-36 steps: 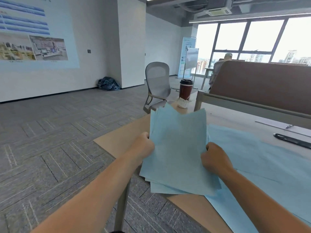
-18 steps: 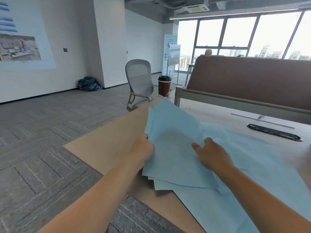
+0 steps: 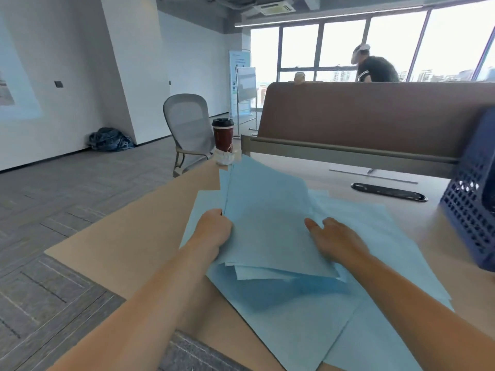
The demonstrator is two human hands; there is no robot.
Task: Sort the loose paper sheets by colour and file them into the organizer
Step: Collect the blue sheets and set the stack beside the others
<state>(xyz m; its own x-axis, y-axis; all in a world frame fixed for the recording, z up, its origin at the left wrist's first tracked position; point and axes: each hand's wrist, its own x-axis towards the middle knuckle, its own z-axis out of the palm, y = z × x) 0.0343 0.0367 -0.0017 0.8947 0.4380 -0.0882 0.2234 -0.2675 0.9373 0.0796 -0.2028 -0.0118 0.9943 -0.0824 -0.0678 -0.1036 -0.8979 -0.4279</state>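
Head view, centre frame: the left hand [image 3: 214, 226] grips the blue sheet stack [image 3: 267, 226] by its left edge, fingers curled. The right hand [image 3: 334, 239] lies flat, fingers straight, at its right side. The organizer [image 3: 468, 207] stands at the right edge.

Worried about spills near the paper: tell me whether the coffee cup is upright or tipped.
Upright: the coffee cup stands vertical, its black lid seated on top.
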